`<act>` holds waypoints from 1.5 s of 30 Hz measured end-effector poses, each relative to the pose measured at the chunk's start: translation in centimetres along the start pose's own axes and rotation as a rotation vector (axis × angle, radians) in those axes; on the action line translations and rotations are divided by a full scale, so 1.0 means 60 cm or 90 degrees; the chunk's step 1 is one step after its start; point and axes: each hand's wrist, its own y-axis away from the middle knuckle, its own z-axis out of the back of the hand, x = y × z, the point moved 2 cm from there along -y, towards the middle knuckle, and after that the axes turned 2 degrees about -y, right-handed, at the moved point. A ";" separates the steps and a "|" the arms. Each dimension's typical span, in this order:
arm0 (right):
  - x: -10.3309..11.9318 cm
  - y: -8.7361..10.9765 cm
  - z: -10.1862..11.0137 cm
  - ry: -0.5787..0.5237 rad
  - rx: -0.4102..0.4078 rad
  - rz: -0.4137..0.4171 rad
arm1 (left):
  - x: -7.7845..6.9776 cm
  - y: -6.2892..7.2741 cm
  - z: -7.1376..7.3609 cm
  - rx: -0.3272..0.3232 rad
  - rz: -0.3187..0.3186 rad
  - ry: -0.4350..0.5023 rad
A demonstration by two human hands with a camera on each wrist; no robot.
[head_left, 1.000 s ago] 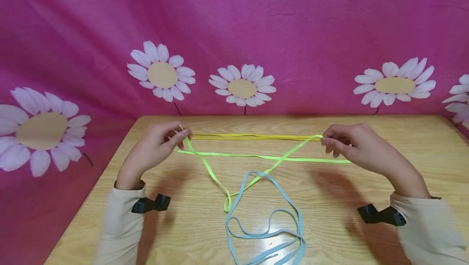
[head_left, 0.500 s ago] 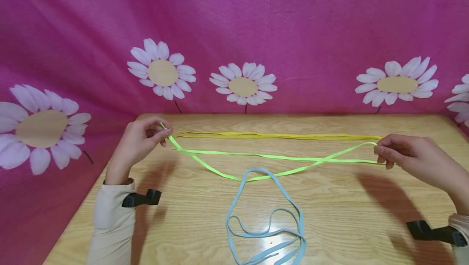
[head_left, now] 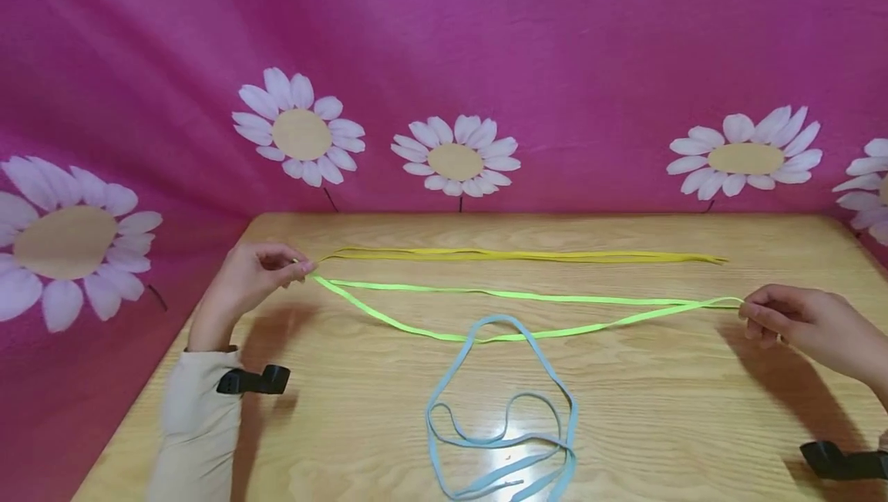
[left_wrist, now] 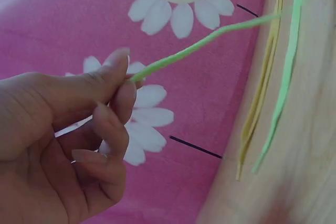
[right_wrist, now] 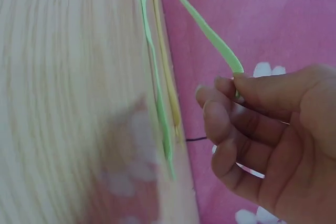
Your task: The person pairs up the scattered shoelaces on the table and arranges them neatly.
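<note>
The neon-green flat shoelace (head_left: 419, 331) should handle as something very light, soft and limp, with no stiffness of its own; its woven face is unlikely to slip or break. Best take hold close to its two ends, with thumb against fingertips, as you do here: your left hand (head_left: 253, 286) pinches one end and your right hand (head_left: 812, 325) the other, spread well apart. Between them the lace sags toward you over the desk (head_left: 659, 394), its middle crossing the blue shoelace's (head_left: 496, 318) loop; you cannot tell whether they touch. It looks narrow, bright and untangled. Beyond it lie a second neon-green shoelace (head_left: 555, 299) and, farther off, yellow lacing (head_left: 590, 257).
</note>
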 end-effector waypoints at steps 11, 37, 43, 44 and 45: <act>-0.051 0.008 -0.011 -0.211 0.046 -0.032 | 0.081 -0.013 -0.032 0.021 0.159 0.049; -0.063 -0.012 -0.030 0.019 -0.062 -0.227 | 0.120 -0.021 -0.087 -0.058 0.242 -0.090; -0.066 -0.022 -0.031 0.037 -0.071 -0.233 | 0.121 -0.023 -0.087 -0.048 0.259 -0.099; -0.067 -0.024 -0.031 0.036 -0.072 -0.233 | 0.121 -0.023 -0.086 -0.047 0.261 -0.103; -0.067 -0.025 -0.031 0.035 -0.072 -0.231 | 0.121 -0.023 -0.085 -0.048 0.264 -0.105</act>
